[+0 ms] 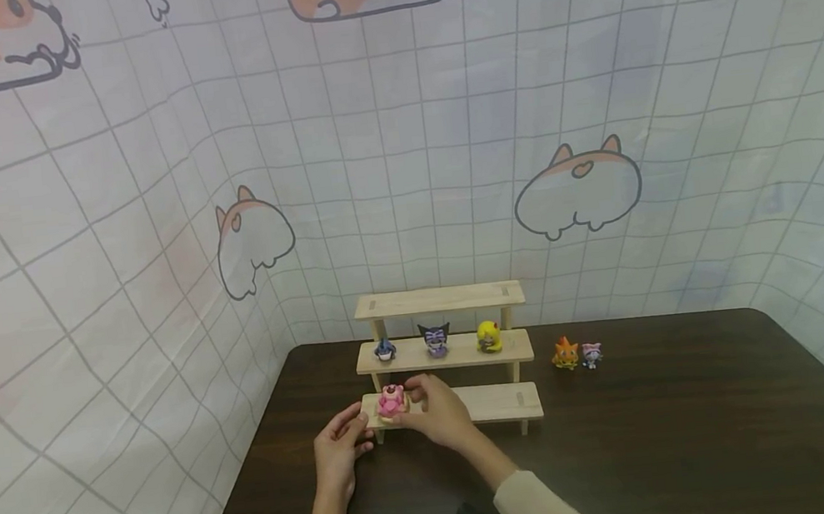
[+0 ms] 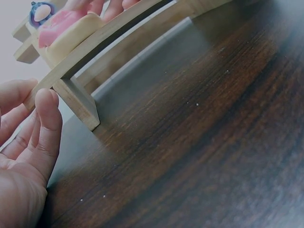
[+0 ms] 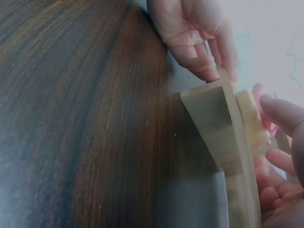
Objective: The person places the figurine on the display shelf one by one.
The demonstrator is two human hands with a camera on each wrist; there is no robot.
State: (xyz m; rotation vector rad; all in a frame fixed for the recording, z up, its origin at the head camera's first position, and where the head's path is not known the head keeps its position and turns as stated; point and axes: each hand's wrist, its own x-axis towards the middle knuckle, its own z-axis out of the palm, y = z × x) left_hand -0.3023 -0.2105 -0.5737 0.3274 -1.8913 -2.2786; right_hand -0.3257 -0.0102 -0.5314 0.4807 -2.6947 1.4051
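From where I stand, the pink figure (image 1: pixel 391 400) sits near the left end of the lowest step (image 1: pixel 491 404), its cream base close to the front edge. A careless push of the thumb could tip it over that edge onto the table (image 1: pixel 665 440), and a tug at the step's left corner might jolt the rack and topple the little blue figure (image 1: pixel 384 350) above. The left hand (image 1: pixel 335 459) pinches that left end, thumb in front, wrist rising from below. The right hand (image 1: pixel 441 413) reaches in slantwise from the right, thumb and fingers narrowly about the pink figure; how firmly they press, I can't fairly judge, since the fingertips are partly hidden.
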